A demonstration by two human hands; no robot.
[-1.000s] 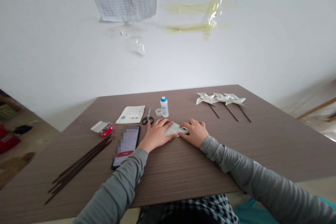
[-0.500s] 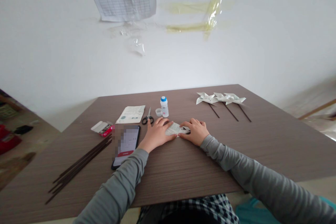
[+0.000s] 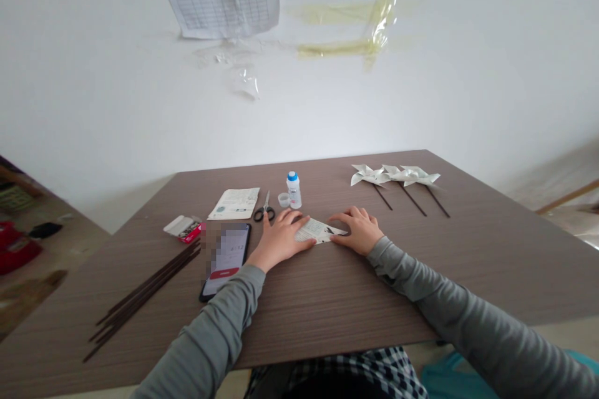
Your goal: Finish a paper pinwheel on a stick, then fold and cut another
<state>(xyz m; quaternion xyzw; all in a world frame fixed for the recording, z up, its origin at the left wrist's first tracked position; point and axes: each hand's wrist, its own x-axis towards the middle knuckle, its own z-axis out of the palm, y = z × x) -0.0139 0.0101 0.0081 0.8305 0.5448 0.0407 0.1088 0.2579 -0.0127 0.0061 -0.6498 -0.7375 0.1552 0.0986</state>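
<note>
A folded piece of printed paper (image 3: 319, 230), triangular in outline, lies on the table between my hands. My left hand (image 3: 283, 240) holds its left part down, thumb and forefinger along opposite edges. At the pointed right end is my right hand (image 3: 359, 229), its thumb at the lower edge and its forefinger curved just above, steadying the tip. Behind the paper stands a white bottle with a blue cap (image 3: 294, 191), beside a small clear cup (image 3: 283, 200). Black-handled scissors (image 3: 264, 212) lie just beyond my left hand.
On the left are a flat printed paper (image 3: 234, 204), an opened red-and-white box (image 3: 186, 229), a phone (image 3: 227, 262) and several thin brown sticks (image 3: 143, 299). Three paper pinwheels (image 3: 369, 175) on sticks lie at the back right of the table (image 3: 327, 305). A wall rises behind.
My right hand has slid a little to the right along the folded paper, showing more of its pointed end. My left hand stays in place on it.
</note>
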